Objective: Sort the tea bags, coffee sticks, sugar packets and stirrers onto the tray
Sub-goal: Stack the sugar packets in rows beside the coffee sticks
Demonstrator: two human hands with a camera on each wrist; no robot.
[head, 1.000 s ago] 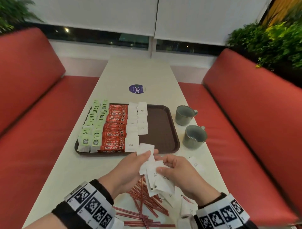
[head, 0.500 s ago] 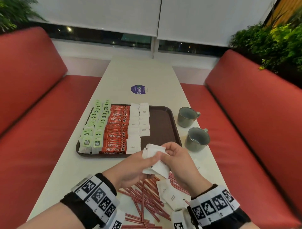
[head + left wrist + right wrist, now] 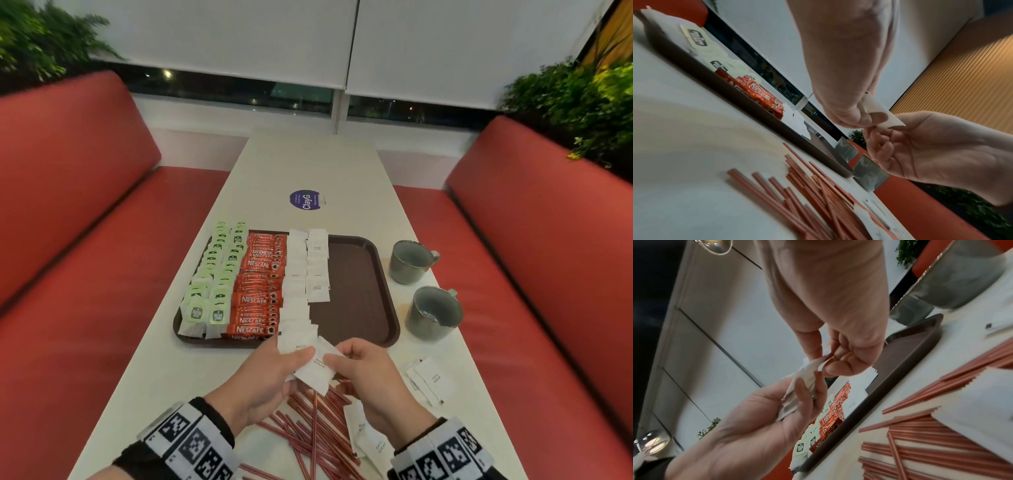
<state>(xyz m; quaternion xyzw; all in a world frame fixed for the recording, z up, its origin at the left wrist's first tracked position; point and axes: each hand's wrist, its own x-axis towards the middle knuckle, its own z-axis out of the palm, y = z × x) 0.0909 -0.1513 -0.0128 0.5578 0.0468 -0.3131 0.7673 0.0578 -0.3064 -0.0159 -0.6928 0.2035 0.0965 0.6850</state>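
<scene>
Step in hand: white paper sugar packets (image 3: 317, 368), pinched by left hand (image 3: 270, 377) and right hand (image 3: 368, 373) above table (image 3: 205, 342). Next, likely: laying them on brown plastic tray (image 3: 359, 294), extending its shorter white row.

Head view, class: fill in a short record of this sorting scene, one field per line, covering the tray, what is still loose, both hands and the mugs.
tray: brown, right part bare
on tray, left to right: tea bags, coffee sticks, sugar packets
loose on table: stirrers
left hand: holds white packets
right hand: pinches the same packets
mugs: two, right of tray
</scene>
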